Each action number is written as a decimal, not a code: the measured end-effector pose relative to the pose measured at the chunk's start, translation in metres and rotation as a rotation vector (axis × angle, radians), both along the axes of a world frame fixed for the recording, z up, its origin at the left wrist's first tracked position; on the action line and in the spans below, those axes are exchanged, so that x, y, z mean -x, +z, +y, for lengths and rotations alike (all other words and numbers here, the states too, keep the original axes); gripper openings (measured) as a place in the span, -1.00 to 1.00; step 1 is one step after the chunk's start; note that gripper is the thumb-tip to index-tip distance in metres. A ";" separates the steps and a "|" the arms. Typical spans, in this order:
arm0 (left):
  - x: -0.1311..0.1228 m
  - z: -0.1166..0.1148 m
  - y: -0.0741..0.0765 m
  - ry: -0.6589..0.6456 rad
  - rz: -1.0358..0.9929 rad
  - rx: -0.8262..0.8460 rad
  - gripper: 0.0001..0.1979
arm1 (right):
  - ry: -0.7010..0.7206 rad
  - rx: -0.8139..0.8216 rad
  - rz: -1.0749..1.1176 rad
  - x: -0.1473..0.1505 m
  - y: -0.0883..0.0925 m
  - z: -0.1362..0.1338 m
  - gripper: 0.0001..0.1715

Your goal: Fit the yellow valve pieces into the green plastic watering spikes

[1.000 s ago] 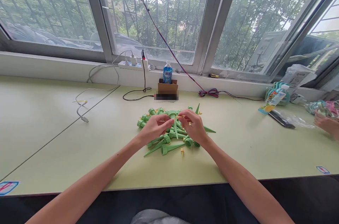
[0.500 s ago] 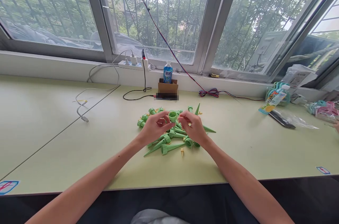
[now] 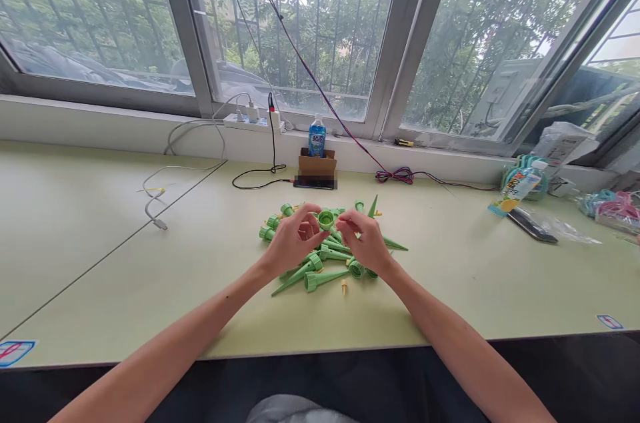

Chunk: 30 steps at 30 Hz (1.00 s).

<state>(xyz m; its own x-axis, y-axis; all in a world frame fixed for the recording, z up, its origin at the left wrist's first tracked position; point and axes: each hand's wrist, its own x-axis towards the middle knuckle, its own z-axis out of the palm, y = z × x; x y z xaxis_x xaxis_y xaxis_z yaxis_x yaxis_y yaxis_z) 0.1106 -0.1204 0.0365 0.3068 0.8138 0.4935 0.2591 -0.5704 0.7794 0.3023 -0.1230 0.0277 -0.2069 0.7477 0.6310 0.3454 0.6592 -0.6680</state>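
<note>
One green spike [image 3: 326, 221], cup end showing, is pinched in the fingers of the left hand [image 3: 291, 240], over a green heap [image 3: 325, 281]. The right hand [image 3: 365, 236] bunches its fingers close by; I can't tell if they hold anything. The worktop [image 3: 480, 283] spreads wide both ways. A blue bottle [image 3: 317, 140] with tiny white writing stands in or behind a brown box [image 3: 317, 167].
</note>
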 end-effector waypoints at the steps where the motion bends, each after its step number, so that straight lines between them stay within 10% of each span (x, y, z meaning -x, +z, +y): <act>1: 0.000 0.000 0.000 0.001 -0.013 0.007 -0.68 | -0.003 -0.001 0.002 0.000 0.000 0.000 -0.72; 18: 0.003 0.001 0.013 -0.219 -0.178 0.637 -0.49 | 0.027 -0.078 -0.021 -0.001 0.003 -0.002 -0.77; 30: 0.002 -0.001 0.017 -0.249 -0.174 0.708 -0.51 | 0.034 -0.075 -0.004 -0.002 0.001 0.001 -0.82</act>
